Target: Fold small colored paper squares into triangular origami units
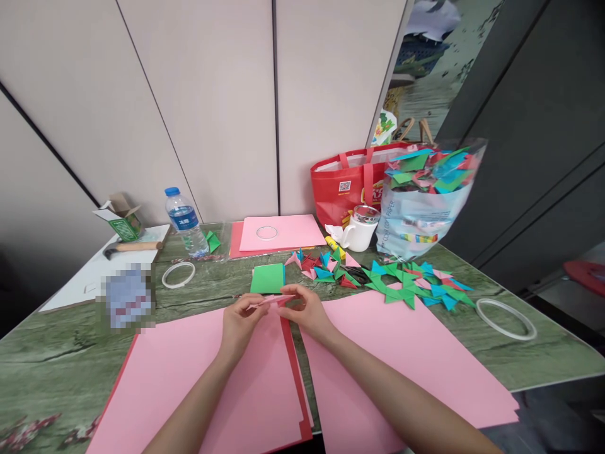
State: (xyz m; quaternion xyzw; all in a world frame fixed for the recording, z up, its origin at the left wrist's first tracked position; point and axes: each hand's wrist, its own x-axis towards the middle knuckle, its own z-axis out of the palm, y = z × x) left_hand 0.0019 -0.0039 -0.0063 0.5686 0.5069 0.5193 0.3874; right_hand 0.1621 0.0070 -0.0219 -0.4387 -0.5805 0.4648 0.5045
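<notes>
A small piece of pink paper (271, 301) is held between my two hands, just above the big sheets. My left hand (240, 321) pinches its left end between thumb and fingers. At its right end, my right hand (307, 310) has thumb and forefinger closed around the edge. Below lie large pink sheets with red ones under them, a left stack (189, 378) and a right stack (406, 359). Right behind my hands sits a small pile of green paper squares (268, 279), with blue showing at its edge.
Folded paper pieces (326, 265) and a green folded ring (399, 293) lie beyond my right hand. A white mug (362, 230), red bag (331, 189) and plastic bag of folded pieces (416, 217) stand behind. Left are a water bottle (185, 221), tape roll (178, 275) and hammer (132, 247).
</notes>
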